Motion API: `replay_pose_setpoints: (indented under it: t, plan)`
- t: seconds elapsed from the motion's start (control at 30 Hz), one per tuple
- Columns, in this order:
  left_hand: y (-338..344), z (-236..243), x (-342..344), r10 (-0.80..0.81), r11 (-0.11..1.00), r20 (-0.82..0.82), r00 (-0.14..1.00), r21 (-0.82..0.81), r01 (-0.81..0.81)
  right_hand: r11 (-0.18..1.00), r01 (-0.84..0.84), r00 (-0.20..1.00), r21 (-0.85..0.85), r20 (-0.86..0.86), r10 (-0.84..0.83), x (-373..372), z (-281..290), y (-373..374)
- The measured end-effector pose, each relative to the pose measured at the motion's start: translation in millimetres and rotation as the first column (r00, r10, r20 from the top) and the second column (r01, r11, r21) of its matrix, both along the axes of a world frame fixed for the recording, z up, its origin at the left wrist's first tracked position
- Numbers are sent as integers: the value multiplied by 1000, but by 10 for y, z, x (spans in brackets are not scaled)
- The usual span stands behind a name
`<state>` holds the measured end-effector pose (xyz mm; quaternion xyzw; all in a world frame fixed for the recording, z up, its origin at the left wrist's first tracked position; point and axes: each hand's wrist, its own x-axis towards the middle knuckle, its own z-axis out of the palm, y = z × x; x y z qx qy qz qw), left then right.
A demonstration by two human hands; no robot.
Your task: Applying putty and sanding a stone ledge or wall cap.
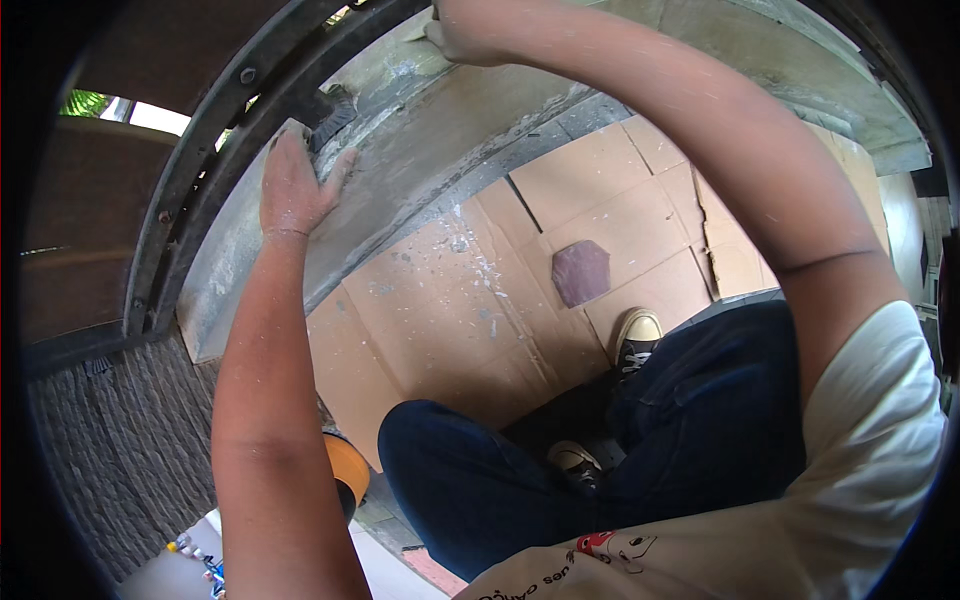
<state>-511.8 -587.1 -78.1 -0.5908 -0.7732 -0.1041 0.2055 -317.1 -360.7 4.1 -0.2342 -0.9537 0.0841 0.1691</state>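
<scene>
My left hand point(298, 190) rests on the top of a low grey concrete ledge point(400, 150), its thumb spread away from the fingers. A pale, dusty coating covers its fingertips. Farther along the same ledge, at the upper edge of the view, my right hand point(468, 32) presses down with bent fingers. Whatever lies under those fingers is too hidden to make out. Beside the left hand, a dark grey crumpled piece point(333, 118) sits against the ledge. White patches and scuffs mark the concrete between the hands.
Cardboard sheets point(430, 320) with white flecks cover the floor below the ledge. A purplish-brown angular flat piece point(581, 273) lies on them near my shoe point(638, 335). Dark metal framing point(190, 160) runs behind the ledge. An orange-rimmed round object point(346, 468) stands beside my left forearm.
</scene>
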Motion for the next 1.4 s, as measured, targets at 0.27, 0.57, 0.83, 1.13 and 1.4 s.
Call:
replay_pose_setpoints:
  t: [0.27, 0.57, 0.83, 1.13, 1.4]
  plan:
    - [100, 29, 123, 48, 998, 82, 996, -48, -44, 999, -17, 996, -51, 91, 21, 159, 13, 57]
    - [123, 6, 147, 22, 997, 134, 991, -71, -12, 995, 91, 995, 29, 24, -92, 505, -265, 169]
    - [30, 167, 134, 74, 990, 172, 982, -133, -51, 996, 73, 959, -43, 277, -58, 744, 590, 129]
    - [110, 100, 172, 108, 982, 230, 967, -178, -67, 998, 56, 980, 6, 191, -56, 567, 113, 224]
    - [183, 144, 206, 110, 979, 255, 961, -196, -60, 988, 141, 972, -58, 198, -127, 515, -138, 464]
